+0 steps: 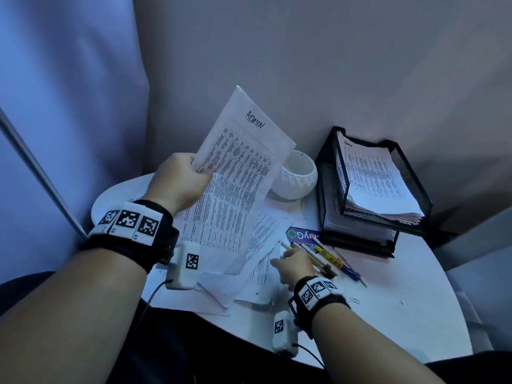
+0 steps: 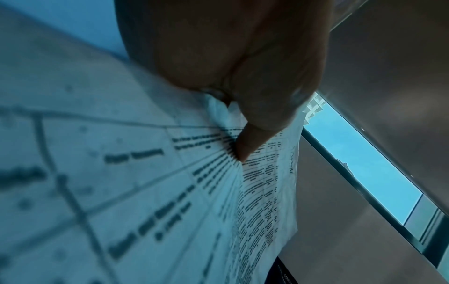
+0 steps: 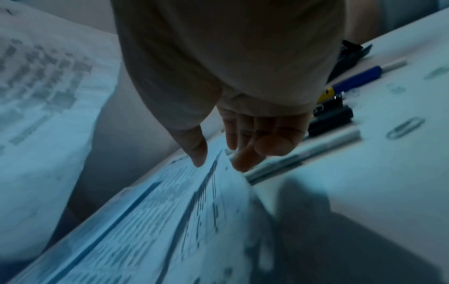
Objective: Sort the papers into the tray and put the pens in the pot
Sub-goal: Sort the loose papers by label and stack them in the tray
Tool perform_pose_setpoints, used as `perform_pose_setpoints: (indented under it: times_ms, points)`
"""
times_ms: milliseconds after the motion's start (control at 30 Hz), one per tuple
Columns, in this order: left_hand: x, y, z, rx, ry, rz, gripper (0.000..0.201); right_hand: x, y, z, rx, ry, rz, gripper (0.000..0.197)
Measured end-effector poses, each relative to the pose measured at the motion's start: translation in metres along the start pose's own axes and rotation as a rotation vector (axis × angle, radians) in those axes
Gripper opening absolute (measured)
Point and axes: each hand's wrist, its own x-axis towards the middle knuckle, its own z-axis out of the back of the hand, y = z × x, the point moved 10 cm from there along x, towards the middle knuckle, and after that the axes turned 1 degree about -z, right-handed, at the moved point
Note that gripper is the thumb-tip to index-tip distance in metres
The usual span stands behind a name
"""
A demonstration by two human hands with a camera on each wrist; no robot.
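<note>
My left hand [image 1: 198,169] grips a sheaf of printed papers [image 1: 238,167] headed "ADMIN", raised above the table's left side; the thumb [image 2: 245,146] presses on the sheets [image 2: 145,192]. My right hand [image 1: 281,259] reaches down onto the loose papers [image 1: 263,273] on the table, thumb and straight fingers [image 3: 243,161] spread at one sheet's edge [image 3: 170,211], holding nothing. Several pens [image 1: 329,257] lie just right of that hand, among them a blue pen [image 3: 357,78] and a white pen [image 3: 316,151]. The white pot [image 1: 297,176] stands behind the papers. The black mesh tray [image 1: 340,173] at the right holds a stack of sheets [image 1: 379,178].
A blue leaflet [image 1: 302,235] lies between the pens and the tray. A paper clip [image 1: 355,301] sits on the round white table [image 1: 388,314] near my right wrist, and shows as a paper clip [image 3: 405,127] in the right wrist view. Walls close in behind and to the left.
</note>
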Motion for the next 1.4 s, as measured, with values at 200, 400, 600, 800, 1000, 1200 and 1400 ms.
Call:
perform_pose_setpoints:
  times_ms: [200, 400, 600, 800, 1000, 1200, 1400]
  points:
    - [0.000, 0.000, 0.003, 0.058, 0.002, 0.005, 0.012, -0.006, 0.016, -0.001, 0.009, -0.086, 0.017, 0.025]
    - [0.001, 0.009, 0.006, 0.032, 0.012, 0.030, 0.011, -0.018, 0.026, 0.053, 0.076, -0.215, 0.135, 0.011]
    - [0.001, 0.009, -0.002, -0.078, 0.046, 0.040, 0.017, -0.053, 0.014, 0.153, 0.165, -0.383, 0.334, 0.015]
    - [-0.010, -0.001, -0.020, -0.415, 0.114, 0.103, 0.015, -0.073, -0.030, 0.229, 0.693, -0.524, 0.321, 0.019]
    - [-0.024, -0.017, -0.044, -0.545, 0.170, 0.075, 0.014, -0.086, 0.006, 0.202, 0.972, -0.220, 0.395, 0.030]
    - [-0.028, -0.006, -0.059, -0.619, 0.229, 0.175, 0.020, -0.110, 0.060, 0.130, 0.999, 0.041, 0.444, 0.014]
    - [-0.016, 0.013, -0.032, -0.684, 0.109, 0.264, 0.019, -0.104, 0.089, 0.065, 0.956, 0.182, 0.401, 0.010]
